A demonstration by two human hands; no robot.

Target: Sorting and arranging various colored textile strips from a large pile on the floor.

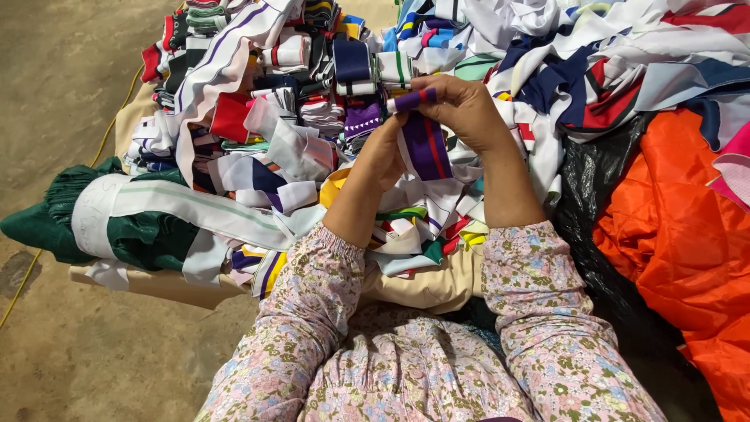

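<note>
My left hand (383,152) and my right hand (461,105) are raised together over a big heap of fabric strips (297,148). Both pinch a purple striped knit strip (426,144): its upper end is folded between my right fingers, and the rest hangs down between the two hands. My sleeves are floral pink. Under the hands lie more striped collar-like pieces in white, navy, red, green and yellow.
A green bundle wrapped in white bands (117,219) lies at the left on a beige sheet (422,285). Orange cloth (680,234) and black plastic (601,180) are at the right. The floor (62,78) is bare concrete, with a yellow cord (109,129) on it.
</note>
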